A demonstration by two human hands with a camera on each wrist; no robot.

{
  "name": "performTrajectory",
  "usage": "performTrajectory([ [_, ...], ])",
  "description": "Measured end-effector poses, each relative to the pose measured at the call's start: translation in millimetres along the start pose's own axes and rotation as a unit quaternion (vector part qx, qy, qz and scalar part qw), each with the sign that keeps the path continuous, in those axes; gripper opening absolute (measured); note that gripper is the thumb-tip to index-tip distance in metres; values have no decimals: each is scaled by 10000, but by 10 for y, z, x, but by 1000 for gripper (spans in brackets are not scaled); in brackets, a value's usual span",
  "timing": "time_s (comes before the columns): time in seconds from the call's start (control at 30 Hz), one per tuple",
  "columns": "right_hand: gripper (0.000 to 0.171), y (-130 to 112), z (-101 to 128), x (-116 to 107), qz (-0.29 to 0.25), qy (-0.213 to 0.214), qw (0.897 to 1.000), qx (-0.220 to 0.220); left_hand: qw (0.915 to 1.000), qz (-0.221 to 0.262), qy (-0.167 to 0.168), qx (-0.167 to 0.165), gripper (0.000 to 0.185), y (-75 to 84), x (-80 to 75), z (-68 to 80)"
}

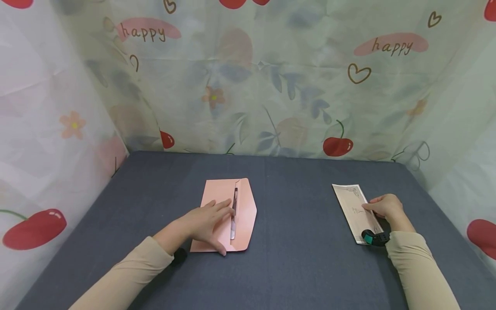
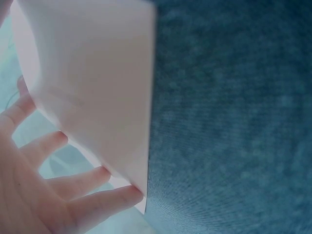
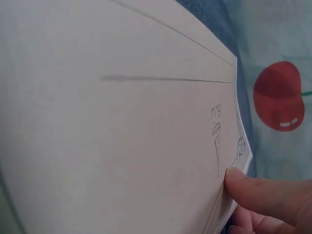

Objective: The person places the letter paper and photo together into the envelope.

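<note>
A pink envelope (image 1: 245,215) lies on the left half of the table with its flap unfolded to the right. In its opening shows a narrow dark and whitish strip (image 1: 233,219) of something inside, mostly hidden. My left hand (image 1: 209,219) rests on the envelope with fingers spread, fingertips at the edge of the opening; the left wrist view shows these fingers along the edge of the pale paper (image 2: 97,73). Over at the right, my right hand (image 1: 387,206) pinches the long side of a beige card (image 1: 350,206) with scroll corners and small lettering, thumb (image 3: 253,187) on its face.
A dark grey cloth (image 1: 286,267) covers the table, and its bare stretch separates envelope from card. Patterned curtains (image 1: 255,99) with cherries and hearts enclose the back and both sides. A black band with a green-marked device (image 1: 373,238) sits at the right wrist.
</note>
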State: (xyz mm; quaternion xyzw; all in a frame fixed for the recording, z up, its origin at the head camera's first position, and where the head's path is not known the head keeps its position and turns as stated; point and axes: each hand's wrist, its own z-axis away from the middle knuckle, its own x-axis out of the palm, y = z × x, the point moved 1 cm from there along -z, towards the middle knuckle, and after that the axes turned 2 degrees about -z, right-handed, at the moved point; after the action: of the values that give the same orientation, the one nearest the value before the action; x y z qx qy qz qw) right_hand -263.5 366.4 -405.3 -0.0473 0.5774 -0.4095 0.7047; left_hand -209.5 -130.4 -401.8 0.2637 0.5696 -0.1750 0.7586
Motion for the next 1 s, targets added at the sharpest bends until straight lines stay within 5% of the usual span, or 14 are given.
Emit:
performTrajectory([
  [0.23, 25, -1, 28, -19, 40, -131, 9998, -129, 10000, -4, 22, 7, 100, -5, 9, -2],
  [0.53, 26, 33, -28, -4, -752, -461, 9953, -411, 10000, 2, 46, 36, 99, -10, 11, 1],
  [1.0, 58, -67, 28, -81, -807, -863, 9877, -1026, 9999, 0, 73, 88, 97, -5, -1, 2],
])
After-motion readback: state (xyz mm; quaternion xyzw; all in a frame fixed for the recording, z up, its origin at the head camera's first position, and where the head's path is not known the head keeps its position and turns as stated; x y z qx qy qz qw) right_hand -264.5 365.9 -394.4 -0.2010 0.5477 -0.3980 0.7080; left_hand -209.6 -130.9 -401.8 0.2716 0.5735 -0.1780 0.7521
